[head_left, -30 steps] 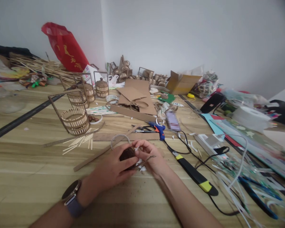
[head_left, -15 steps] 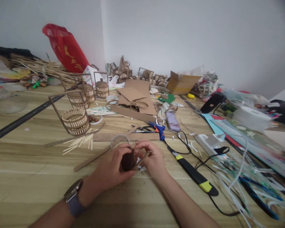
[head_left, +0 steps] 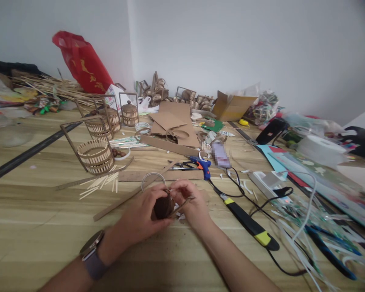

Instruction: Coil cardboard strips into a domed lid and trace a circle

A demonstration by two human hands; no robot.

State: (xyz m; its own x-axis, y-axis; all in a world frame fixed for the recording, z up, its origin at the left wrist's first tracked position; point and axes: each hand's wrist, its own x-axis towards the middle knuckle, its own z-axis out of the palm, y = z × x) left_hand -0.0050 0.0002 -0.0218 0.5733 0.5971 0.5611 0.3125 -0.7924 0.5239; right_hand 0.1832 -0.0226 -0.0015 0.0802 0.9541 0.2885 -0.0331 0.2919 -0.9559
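Low in the middle of the frame I see my left hand curled around a dark brown ball, thumb and fingers closed on it just above the table. My right hand meets it from the right, fingertips pinched on a thin strip that touches the ball. A wire ring lies just above both hands. A glue gun lies further up to the right, and a black-and-yellow knife lies right of my right wrist.

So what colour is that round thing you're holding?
The round piece is dark brown; head view.
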